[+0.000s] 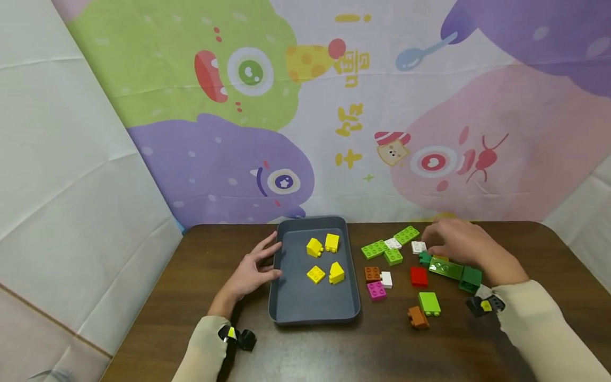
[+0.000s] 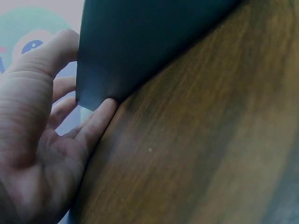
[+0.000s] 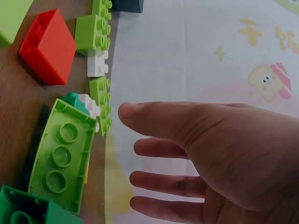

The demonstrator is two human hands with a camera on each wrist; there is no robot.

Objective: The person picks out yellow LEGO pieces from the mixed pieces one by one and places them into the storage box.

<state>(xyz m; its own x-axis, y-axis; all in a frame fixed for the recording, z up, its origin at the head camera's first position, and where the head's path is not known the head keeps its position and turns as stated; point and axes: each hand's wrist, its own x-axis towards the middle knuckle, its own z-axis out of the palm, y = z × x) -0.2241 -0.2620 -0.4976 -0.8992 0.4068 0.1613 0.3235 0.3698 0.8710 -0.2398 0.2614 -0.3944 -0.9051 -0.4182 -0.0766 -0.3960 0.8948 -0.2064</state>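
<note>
Right grip spread over green bricks | left grip spread, touching tray

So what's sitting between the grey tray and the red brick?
In the head view, an orange-brown brick, a small white brick and a pink brick lie on the table between the grey tray and the red brick.

So the dark wood desk fills the lower half of the frame. A grey tray sits on it just left of centre. Right of the tray, loose bricks lie scattered on the wood: lime green bricks, white bricks, a red brick, a pink brick, brown bricks and a dark green brick.
</note>
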